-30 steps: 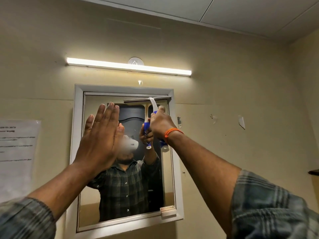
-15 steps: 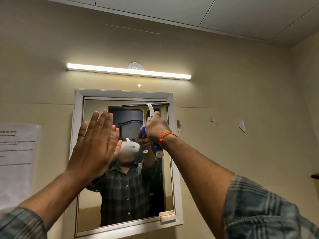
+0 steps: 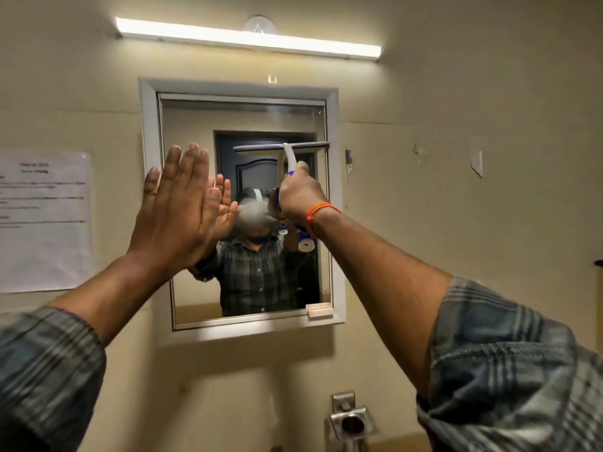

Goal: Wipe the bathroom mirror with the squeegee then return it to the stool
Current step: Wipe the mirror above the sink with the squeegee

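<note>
So the person's right hand (image 3: 298, 197) has its fingers wrapped tight round the blue and white handle of the squeegee (image 3: 288, 158), and the blade is lying flat against the mirror (image 3: 248, 119) in its upper right part, long axis running straight across, with the right end of the blade touching or nearly touching the mirror's right edge. The handle hangs down from the middle of the blade toward the fist, so the blade sits above the knuckles and the stem points roughly down and a bit toward the person. The left hand (image 3: 176, 207) is up flat against the left half of the glass, fingers pressed together and pointing up, holding nothing, looks like it's just bracing. The squeegee is clearly the right hand's job, the left is well apart from it. There's a strip of glass above the blade and a much bigger stretch below it down to the bottom edge of the white frame (image 3: 148, 132), so I'd guess we're early in a downward pull on the right side, with the left half not done. What matters for the next bit is keeping that blade level and square to the right edge while dragging it straight down, otherwise it'll leave a streak. The stool isn't anywhere in view, just the tube light (image 3: 248, 37) above and a paper notice (image 3: 44, 220) on the wall to the left
</note>
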